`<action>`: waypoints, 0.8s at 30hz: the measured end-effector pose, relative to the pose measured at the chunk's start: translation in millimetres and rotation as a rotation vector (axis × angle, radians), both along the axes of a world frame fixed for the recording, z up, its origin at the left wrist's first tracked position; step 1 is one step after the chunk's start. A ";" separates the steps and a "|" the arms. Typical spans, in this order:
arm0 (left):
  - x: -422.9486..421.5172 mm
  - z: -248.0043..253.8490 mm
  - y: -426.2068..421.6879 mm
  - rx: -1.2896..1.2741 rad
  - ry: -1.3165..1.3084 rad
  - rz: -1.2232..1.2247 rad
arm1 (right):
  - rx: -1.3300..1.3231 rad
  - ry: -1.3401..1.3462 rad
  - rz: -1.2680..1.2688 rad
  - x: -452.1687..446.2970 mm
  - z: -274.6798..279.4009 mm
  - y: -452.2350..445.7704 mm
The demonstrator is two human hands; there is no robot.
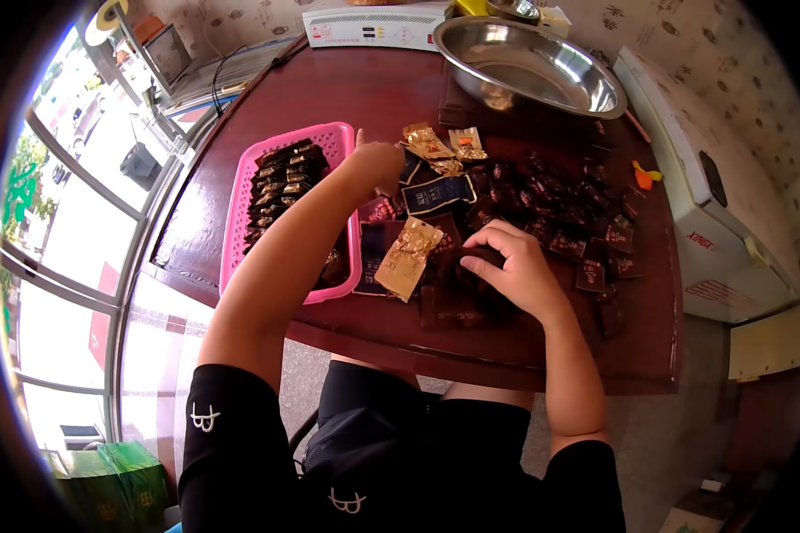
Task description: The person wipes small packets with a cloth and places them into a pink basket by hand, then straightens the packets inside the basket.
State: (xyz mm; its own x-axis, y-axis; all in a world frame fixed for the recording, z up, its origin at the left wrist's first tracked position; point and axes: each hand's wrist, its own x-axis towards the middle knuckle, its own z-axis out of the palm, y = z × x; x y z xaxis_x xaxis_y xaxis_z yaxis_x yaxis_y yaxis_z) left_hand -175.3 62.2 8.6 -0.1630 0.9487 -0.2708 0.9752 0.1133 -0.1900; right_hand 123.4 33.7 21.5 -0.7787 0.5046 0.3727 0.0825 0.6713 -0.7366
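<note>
My left hand [378,167] is at the right rim of the pink plastic basket [353,253], beside a black packet [412,167]. One finger sticks up and the others are largely hidden, so any grip is unclear. My right hand [511,262] curls, thumb and fingers drawn together, at a dark brown piece whose kind I cannot make out against the dark packets. Between the hands lie a gold foil packet [409,258] and a black packet with a gold edge [440,194]. Rows of dark wrapped packets [284,178] fill the basket.
Many small dark red packets [591,274] are heaped right of my right hand. Crumpled gold wrappers [427,142] lie behind. A steel bowl [529,71], a white appliance [378,27] and an orange-yellow item [646,175] sit farther back. A white box-like unit [711,231] borders the table's right side.
</note>
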 end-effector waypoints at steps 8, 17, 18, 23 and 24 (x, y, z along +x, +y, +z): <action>12.7 9.2 -11.9 0.420 -0.406 -0.152 | 0.031 -0.069 -0.030 5.0 0.8 5.2; 102.1 65.5 -55.8 0.740 -0.770 -0.249 | -0.056 0.237 -0.392 21.3 7.4 24.5; 110.2 54.8 -52.6 0.828 -0.921 -0.226 | -0.128 0.402 -0.494 21.2 6.8 26.3; 158.0 -0.9 -31.2 0.816 -1.896 0.152 | 0.393 0.591 -0.552 18.1 17.5 21.2; 160.6 -11.6 -26.8 0.765 -2.089 0.148 | 0.456 0.435 -0.428 10.9 13.2 17.6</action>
